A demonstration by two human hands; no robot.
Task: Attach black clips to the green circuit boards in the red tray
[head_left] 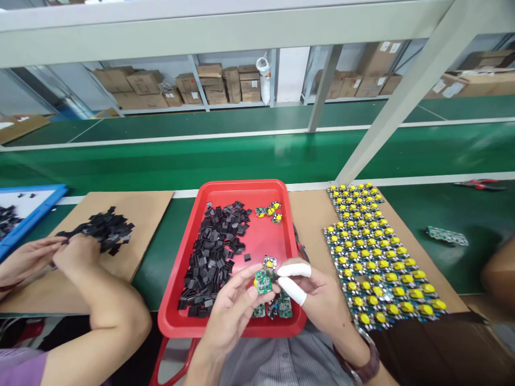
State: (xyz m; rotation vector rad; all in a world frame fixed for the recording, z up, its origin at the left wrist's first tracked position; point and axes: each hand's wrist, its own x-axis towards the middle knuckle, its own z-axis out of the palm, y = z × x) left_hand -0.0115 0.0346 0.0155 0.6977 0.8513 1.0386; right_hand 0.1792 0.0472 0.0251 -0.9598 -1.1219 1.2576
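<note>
Above the near right part of a red tray (265, 187), my left hand (235, 305) grips a small green circuit board (264, 282) by its left edge between thumb and fingers. My right hand (309, 287), with white finger cots on two fingers, pinches at the board's right edge; a small dark bit shows between those fingertips, too small to name. Many black square pieces (219, 246) fill the tray's left side. A few boards with yellow parts (271, 209) lie at its far right. More green boards (285, 305) sit beneath my hands, partly hidden.
Rows of joined boards with yellow parts (374, 257) lie on cardboard at the right. Beyond are a separate board strip (446, 236) and red-handled pliers (480, 185). At left, a co-worker's hands (76, 252) handle black pieces on cardboard (140, 214). A slanted post (402, 102) rises behind.
</note>
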